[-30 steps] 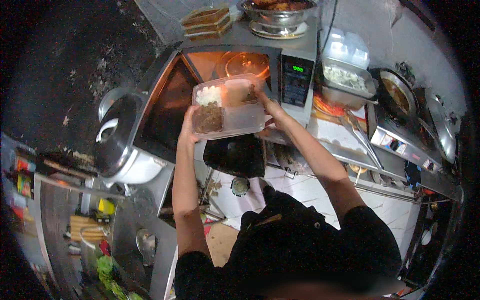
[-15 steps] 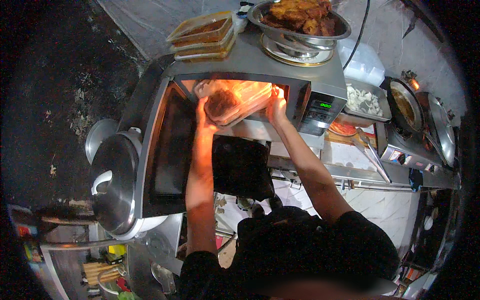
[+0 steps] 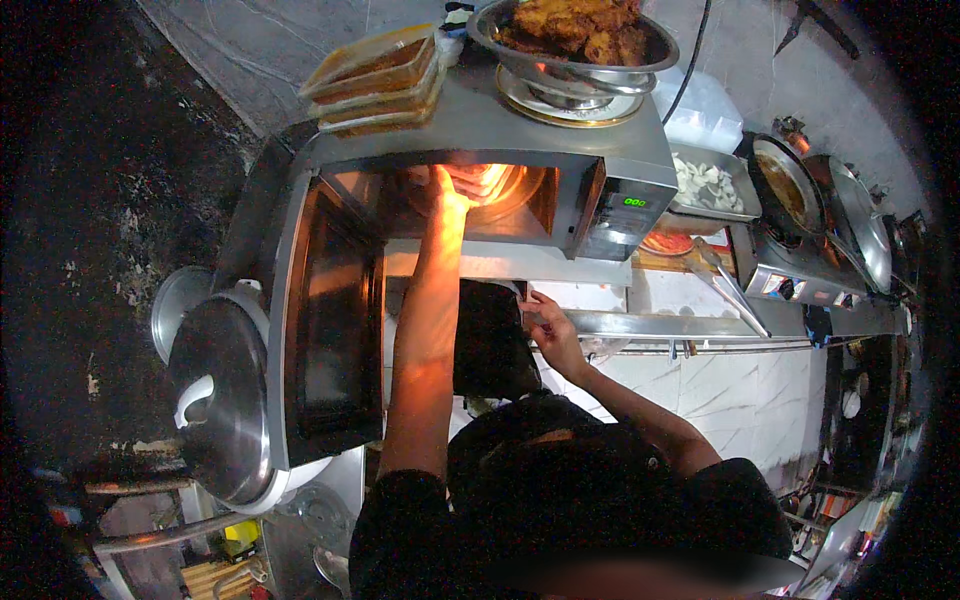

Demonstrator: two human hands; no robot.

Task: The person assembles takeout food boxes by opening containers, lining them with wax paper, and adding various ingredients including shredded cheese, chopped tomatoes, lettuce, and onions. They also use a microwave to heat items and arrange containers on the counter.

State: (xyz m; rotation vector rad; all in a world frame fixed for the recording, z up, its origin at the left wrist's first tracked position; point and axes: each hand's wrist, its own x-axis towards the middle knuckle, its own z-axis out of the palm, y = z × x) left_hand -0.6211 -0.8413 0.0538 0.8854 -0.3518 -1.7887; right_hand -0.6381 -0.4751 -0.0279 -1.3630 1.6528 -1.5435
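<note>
The microwave oven (image 3: 480, 246) stands with its dark door (image 3: 335, 320) swung out to the left and its inside glowing orange. My left hand (image 3: 450, 190) reaches inside, closed on the near side of a clear plastic container (image 3: 487, 180). Glare and the oven's upper edge hide much of that container and some of my fingers. Beneath the container shows part of the round glass turntable (image 3: 518, 200). Outside and lower, my right hand (image 3: 550, 330) is empty with its fingers apart, beside a black hanging cloth (image 3: 490, 340).
On the oven top sit stacked plastic food boxes (image 3: 380, 85) and a metal bowl (image 3: 480, 30) of fried meat. A large lidded pot (image 3: 225, 400) stands left of the door. To the right are a tray of white chopped pieces (image 3: 735, 205), tongs (image 3: 735, 290) and a stove pan (image 3: 785, 185).
The plastic container has gone deeper into the microwave. My right hand has let go of it and come down out of the oven; my left hand stays with it.
</note>
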